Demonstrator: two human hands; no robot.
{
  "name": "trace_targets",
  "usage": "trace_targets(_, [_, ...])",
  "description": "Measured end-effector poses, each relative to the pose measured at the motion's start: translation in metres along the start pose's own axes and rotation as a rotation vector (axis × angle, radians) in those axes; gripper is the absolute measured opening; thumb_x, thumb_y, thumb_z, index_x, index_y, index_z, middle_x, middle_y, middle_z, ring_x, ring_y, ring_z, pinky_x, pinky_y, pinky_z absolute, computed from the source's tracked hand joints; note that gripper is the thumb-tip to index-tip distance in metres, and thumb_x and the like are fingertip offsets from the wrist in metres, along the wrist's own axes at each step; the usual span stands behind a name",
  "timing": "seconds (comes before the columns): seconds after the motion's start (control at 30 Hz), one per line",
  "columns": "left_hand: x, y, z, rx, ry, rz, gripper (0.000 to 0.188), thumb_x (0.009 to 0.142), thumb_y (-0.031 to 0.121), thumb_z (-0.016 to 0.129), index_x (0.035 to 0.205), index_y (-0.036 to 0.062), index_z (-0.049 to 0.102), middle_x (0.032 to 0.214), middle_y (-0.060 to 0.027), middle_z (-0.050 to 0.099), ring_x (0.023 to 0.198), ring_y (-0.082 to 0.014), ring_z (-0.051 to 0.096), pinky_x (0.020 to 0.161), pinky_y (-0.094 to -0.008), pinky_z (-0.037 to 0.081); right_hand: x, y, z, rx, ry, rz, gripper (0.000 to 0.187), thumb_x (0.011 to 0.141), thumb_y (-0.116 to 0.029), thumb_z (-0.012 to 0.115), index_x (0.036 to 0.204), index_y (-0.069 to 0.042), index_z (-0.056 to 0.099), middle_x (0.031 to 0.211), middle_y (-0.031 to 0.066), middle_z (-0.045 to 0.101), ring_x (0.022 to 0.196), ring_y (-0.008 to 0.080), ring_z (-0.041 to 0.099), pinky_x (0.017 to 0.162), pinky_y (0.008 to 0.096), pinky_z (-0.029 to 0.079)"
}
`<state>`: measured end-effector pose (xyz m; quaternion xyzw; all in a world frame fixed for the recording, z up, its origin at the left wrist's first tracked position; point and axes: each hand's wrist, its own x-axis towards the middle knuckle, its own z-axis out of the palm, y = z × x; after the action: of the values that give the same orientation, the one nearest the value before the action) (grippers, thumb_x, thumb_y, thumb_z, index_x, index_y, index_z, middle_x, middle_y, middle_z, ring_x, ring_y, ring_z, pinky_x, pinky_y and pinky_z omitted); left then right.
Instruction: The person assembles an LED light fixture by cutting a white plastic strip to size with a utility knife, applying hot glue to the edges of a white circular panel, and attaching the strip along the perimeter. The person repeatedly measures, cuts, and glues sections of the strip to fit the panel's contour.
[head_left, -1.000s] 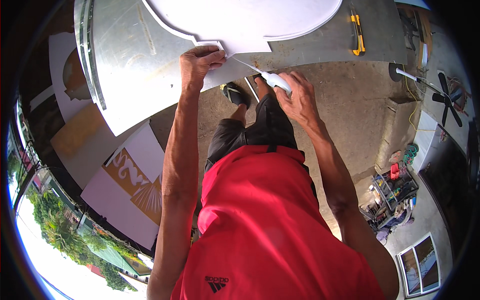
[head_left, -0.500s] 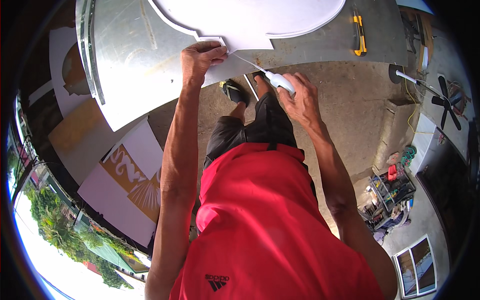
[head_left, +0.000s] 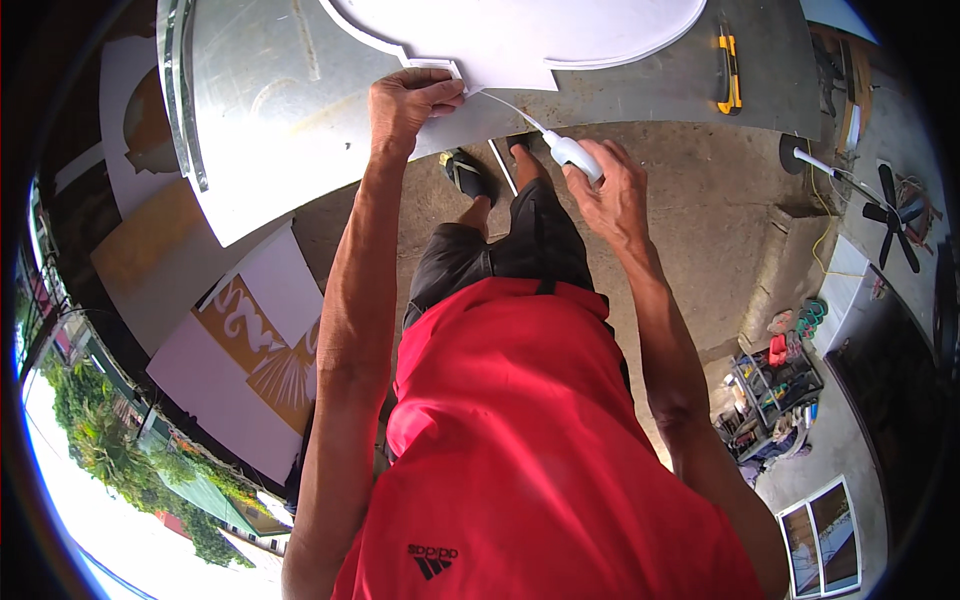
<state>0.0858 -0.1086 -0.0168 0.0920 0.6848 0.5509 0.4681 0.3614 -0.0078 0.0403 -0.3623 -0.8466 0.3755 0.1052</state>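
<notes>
A flat white sheet [head_left: 520,30] with curved sides and a stepped lower end lies at the front edge of the metal-topped table. Narrow white strips [head_left: 635,58] stand along its outline. At the left step of that outline, my left hand [head_left: 412,108] pinches the white strip at a corner, thumb and fingers together. My right hand [head_left: 618,195] is wrapped round a white squeeze bottle [head_left: 575,157] just off the table's front edge. The bottle's long thin nozzle points up and left, its tip close to my left fingertips. Whether anything flows from it is too small to tell.
A yellow and black utility knife [head_left: 729,70] lies on the metal table [head_left: 280,140] to the right. White and tan panels [head_left: 240,385] lean at the left. On the right are a black fan [head_left: 890,215] and a rack of tools [head_left: 775,390].
The whole view has shifted slightly. Both hands keep their grips, and the nozzle tip stays close to my left fingertips.
</notes>
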Motion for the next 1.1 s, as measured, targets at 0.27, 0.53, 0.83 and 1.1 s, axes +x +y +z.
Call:
trace_targets(0.27, [-0.001, 0.001, 0.001, 0.002, 0.011, 0.005, 0.028, 0.081, 0.008, 0.084, 0.101, -0.0066, 0.073, 0.086, -0.0146, 0.075, 0.077, -0.0205, 0.075, 0.074, -0.0302, 0.062, 0.002, 0.000, 0.001, -0.013, -0.023, 0.000, 0.033, 0.085, -0.015, 0.075, 0.114, 0.000, 0.067, 0.100, 0.0155, 0.068, 0.084, 0.0322, 0.070, 0.067, 0.0383, 0.057])
trace_targets(0.53, [0.000, 0.001, 0.002, 0.010, 0.011, 0.001, 0.028, 0.081, 0.008, 0.083, 0.102, -0.0072, 0.073, 0.086, -0.0149, 0.075, 0.076, -0.0200, 0.075, 0.073, -0.0299, 0.062, 0.002, -0.002, 0.001, -0.005, -0.020, -0.021, 0.033, 0.085, -0.014, 0.073, 0.114, 0.002, 0.067, 0.098, 0.0166, 0.068, 0.084, 0.0344, 0.069, 0.071, 0.0407, 0.055])
trace_targets(0.83, [0.000, -0.001, 0.002, -0.033, 0.038, 0.022, 0.025, 0.077, 0.005, 0.084, 0.096, -0.0091, 0.073, 0.081, -0.0155, 0.075, 0.070, -0.0194, 0.074, 0.065, -0.0279, 0.061, 0.004, -0.003, -0.001, -0.016, -0.027, -0.018, 0.032, 0.085, -0.014, 0.073, 0.113, 0.001, 0.068, 0.096, 0.0166, 0.067, 0.083, 0.0339, 0.068, 0.071, 0.0404, 0.055])
trace_targets(1.1, [0.001, -0.001, 0.002, -0.045, 0.034, 0.018, 0.026, 0.077, 0.005, 0.084, 0.096, -0.0095, 0.073, 0.081, -0.0157, 0.075, 0.070, -0.0190, 0.074, 0.065, -0.0275, 0.062, 0.012, -0.005, 0.005, 0.069, 0.015, 0.037, 0.034, 0.086, -0.017, 0.075, 0.114, 0.001, 0.069, 0.096, 0.0148, 0.069, 0.081, 0.0275, 0.069, 0.067, 0.0368, 0.055])
